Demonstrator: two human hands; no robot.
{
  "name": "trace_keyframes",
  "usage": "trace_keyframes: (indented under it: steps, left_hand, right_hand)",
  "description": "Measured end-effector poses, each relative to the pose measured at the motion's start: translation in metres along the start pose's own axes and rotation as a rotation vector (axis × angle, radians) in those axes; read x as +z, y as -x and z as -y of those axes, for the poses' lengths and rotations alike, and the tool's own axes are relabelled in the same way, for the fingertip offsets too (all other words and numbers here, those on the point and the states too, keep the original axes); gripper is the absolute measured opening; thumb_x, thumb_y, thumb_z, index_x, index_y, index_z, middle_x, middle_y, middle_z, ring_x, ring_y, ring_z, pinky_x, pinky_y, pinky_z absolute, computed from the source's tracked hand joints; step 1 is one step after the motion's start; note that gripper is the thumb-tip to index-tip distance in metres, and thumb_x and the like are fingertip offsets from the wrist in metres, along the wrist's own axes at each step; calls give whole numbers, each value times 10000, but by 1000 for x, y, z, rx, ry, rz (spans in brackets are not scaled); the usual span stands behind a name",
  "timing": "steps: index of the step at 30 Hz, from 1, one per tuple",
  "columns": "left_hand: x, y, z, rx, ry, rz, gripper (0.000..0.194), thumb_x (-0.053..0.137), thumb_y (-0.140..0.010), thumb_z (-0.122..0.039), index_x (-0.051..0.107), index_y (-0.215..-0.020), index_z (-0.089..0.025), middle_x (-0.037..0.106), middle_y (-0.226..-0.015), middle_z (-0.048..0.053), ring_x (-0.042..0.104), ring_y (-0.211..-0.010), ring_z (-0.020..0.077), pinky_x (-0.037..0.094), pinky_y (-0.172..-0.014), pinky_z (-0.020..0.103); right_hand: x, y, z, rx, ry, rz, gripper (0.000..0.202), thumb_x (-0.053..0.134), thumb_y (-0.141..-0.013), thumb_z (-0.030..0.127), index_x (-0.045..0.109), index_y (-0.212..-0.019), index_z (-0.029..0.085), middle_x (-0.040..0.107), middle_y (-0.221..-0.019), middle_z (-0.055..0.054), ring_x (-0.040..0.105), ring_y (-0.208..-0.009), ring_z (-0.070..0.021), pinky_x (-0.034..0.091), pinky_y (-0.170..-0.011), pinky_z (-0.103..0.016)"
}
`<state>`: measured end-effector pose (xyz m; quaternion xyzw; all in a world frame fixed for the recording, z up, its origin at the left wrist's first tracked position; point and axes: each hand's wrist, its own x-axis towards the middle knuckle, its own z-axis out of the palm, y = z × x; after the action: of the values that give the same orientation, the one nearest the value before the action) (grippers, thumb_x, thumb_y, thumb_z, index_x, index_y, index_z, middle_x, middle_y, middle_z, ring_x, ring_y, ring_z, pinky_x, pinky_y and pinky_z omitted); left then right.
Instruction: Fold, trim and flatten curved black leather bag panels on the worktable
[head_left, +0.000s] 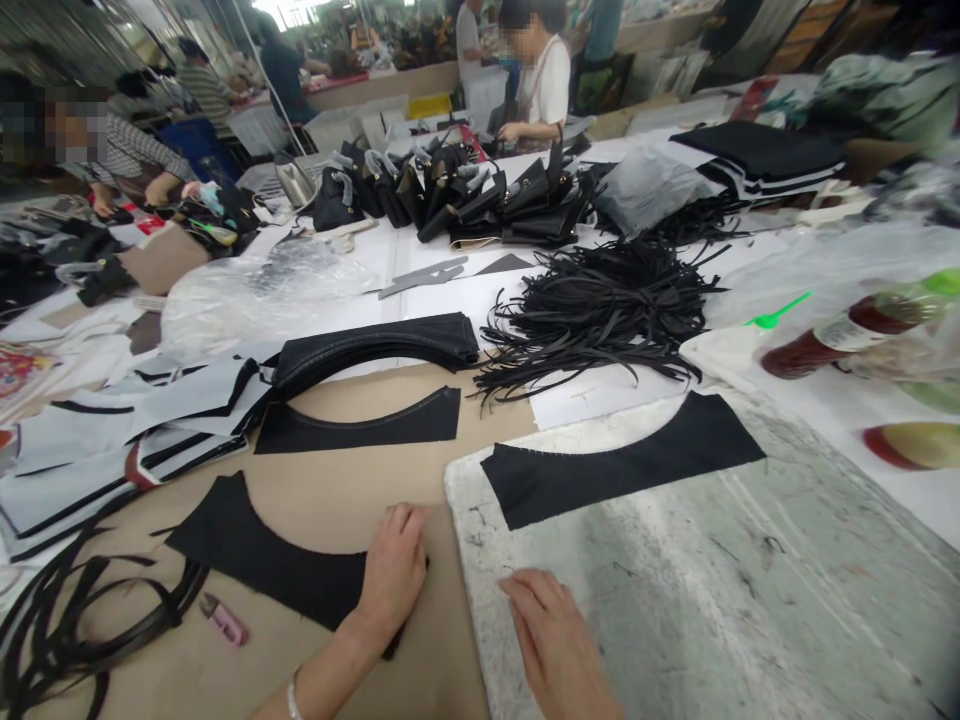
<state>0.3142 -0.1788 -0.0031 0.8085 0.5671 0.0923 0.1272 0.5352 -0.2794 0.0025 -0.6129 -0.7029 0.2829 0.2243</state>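
My left hand (pixel 394 565) lies over the right end of a curved black panel (pixel 277 545), its fingers bent and closed at the panel's edge. That panel rests on the tan board (pixel 360 490). Over the near left part of the stone slab (pixel 675 600) is my right hand (pixel 555 640), fingers drawn together; whatever may be between them is hidden. Beyond it, a second curved black panel (pixel 630 455) lies flat on the slab. Another single panel (pixel 360 425) sits on the tan board, just in front of a stack of such panels (pixel 375 345).
Pink thread snips (pixel 223 620) and coiled black strips (pixel 82 620) lie at left. White-backed pieces (pixel 127 440) are piled behind. A heap of black strips (pixel 607 310) and a bottle (pixel 847 330) stand farther back. Black bags (pixel 442 190) line the table; a co-worker (pixel 544 80) is beyond.
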Motion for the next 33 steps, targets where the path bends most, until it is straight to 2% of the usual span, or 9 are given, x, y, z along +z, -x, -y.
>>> trace_keyframes:
  steps: [3,6,9,13,16,20,26,29,33]
  left_hand:
    - [-7,36,28,-219,-81,64,159,458,-910,-246,574,-993,-176,583,-928,72,574,-895,238,498,-818,391]
    - [-6,67,44,-279,-67,87,240,494,-899,-306,532,-1093,-169,591,-979,81,586,-956,248,503,-848,387]
    - [-3,84,48,-291,9,28,362,471,-909,-299,451,-1232,-136,589,-1062,113,575,-1022,252,493,-905,405]
    - [-9,81,36,-264,149,91,223,448,-909,-255,549,-1098,-195,592,-1058,87,583,-976,236,493,-888,405]
    - [-20,55,15,-200,314,138,210,428,-895,-180,594,-1018,-218,605,-1029,64,579,-984,215,479,-902,378]
    - [-28,-15,-14,-165,437,136,229,435,-868,-115,605,-991,-205,614,-996,49,577,-983,188,468,-898,340]
    - [-7,-129,-39,-226,432,158,207,553,-876,-193,616,-1070,-153,628,-1071,79,595,-988,178,476,-900,349]
    - [9,-159,-48,-235,421,259,219,582,-895,-324,624,-1023,-152,641,-1060,62,616,-950,179,515,-852,389]
    - [24,-171,-56,-217,390,349,257,583,-896,-364,618,-1040,-155,645,-1043,55,628,-908,169,537,-807,374]
  right_hand:
    - [19,16,10,40,-128,91,379,371,-882,103,621,-1146,211,636,-1101,-86,612,-982,-186,493,-870,-300]
    - [41,26,26,85,-250,211,362,344,-911,149,624,-1131,217,644,-1047,-74,642,-914,-161,512,-809,-245]
    - [58,29,43,86,-294,261,354,327,-926,182,633,-1102,213,650,-988,-67,657,-861,-159,521,-763,-236]
    - [50,20,51,133,-252,156,354,323,-943,215,625,-1128,215,645,-1064,-72,641,-957,-160,508,-838,-246]
    - [23,-1,41,223,-87,28,365,316,-957,255,623,-1142,191,623,-1138,-96,600,-1057,-197,481,-926,-312]
    - [-13,-36,23,253,119,15,369,331,-958,295,608,-1166,167,614,-1134,-110,594,-1028,-242,492,-879,-385]
    - [-27,-56,16,243,120,-8,359,338,-946,229,588,-1193,158,608,-1147,-104,587,-1047,-216,483,-891,-349]
    - [-23,-49,12,259,67,-45,346,351,-936,206,607,-1168,181,621,-1130,-90,600,-1028,-205,490,-885,-335]
    - [-21,-39,3,267,2,-103,335,368,-919,175,629,-1126,214,638,-1105,-68,612,-1006,-196,499,-870,-327]
